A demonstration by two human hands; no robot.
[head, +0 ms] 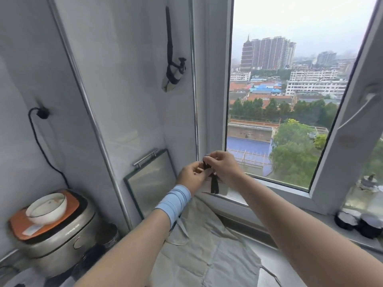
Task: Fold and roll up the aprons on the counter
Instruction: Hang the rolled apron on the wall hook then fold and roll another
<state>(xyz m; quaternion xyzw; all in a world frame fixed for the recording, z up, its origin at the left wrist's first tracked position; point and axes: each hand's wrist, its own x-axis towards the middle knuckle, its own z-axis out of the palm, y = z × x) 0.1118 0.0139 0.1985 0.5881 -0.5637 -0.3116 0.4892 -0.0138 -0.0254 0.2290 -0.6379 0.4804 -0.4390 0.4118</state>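
1. Together, the left hand [192, 177] and right hand [224, 166] meet fingertip to fingertip, fingers curled, both pinching a black strap [214, 184].
2. Its loose ends dangle just below the two hands.
3. Beneath both forearms the pale apron [207, 245] lies spread on the counter, its top edge near the left wrist.
4. Just left of the left hand a glass panel [151, 179] leans on the wall; farther left and lower sits a rice cooker [62, 235] with a bowl [46, 208] on top.

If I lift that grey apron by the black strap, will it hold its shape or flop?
Probably flops: the apron lies creased and wrinkled, so it looks thin and limp. Likely light too. The strap hangs slack below the left hand and right hand pinching it, so it should bend freely.
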